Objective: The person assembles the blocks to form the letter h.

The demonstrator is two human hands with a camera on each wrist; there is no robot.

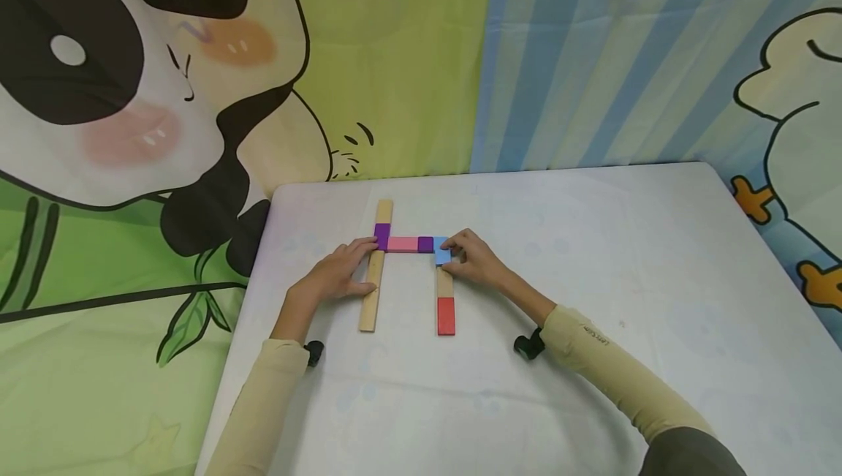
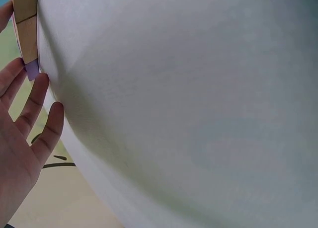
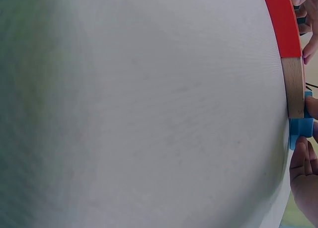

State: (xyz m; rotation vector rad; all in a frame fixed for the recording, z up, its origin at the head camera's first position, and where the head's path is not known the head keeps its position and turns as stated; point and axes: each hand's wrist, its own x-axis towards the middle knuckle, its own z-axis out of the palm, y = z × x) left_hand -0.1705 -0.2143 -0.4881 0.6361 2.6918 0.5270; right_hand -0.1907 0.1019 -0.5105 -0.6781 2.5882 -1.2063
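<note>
My right hand point(image 1: 479, 262) pinches a blue block point(image 1: 442, 253) between thumb and fingers, at the top of the right column. Below that block lie a plain wooden block point(image 1: 444, 283) and a red block point(image 1: 446, 316). With fingers spread, my left hand point(image 1: 337, 273) touches the left column. Its fingertips are at a purple block point(image 1: 381, 236) and its thumb is by a long wooden block point(image 1: 372, 297). A pink block point(image 1: 403, 244) and a small purple block point(image 1: 425, 244) bridge the columns. In the right wrist view, the blue block point(image 3: 298, 131) adjoins the wooden block's end.
Another wooden block point(image 1: 384, 210) tops the left column. All blocks lie on a white-covered table point(image 1: 592, 242). Behind it hangs a cloth point(image 1: 395, 59) printed with cartoon animals. A dark wrist device point(image 1: 528, 345) sits under the right wrist.
</note>
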